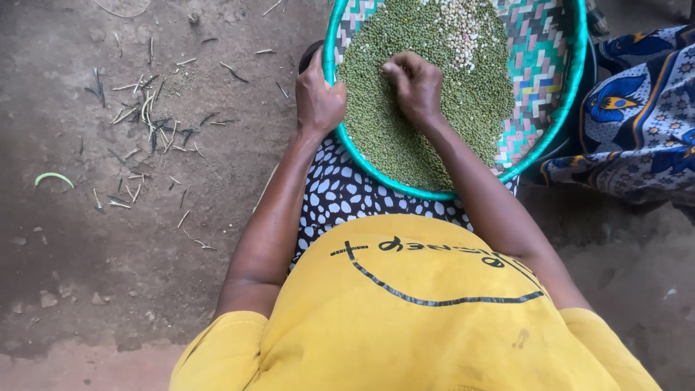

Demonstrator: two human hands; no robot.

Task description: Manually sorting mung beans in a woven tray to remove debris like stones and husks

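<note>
We log: left hand (318, 98) clamps woven tray (550, 43) rim; right hand (414, 85), fingers curled together, rests on green grains (434, 101) directly beneath.

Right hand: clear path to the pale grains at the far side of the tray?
Probably yes. The right hand rests knuckles-down in the green grains, and the pale grains lie just beyond it in the same woven tray, nothing between them. The left hand grips the near rim, out of the way.

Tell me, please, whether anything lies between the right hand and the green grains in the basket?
Nothing visible does: the right hand rests curled directly on the green grains, while the left hand grips the basket at its rim.
</note>
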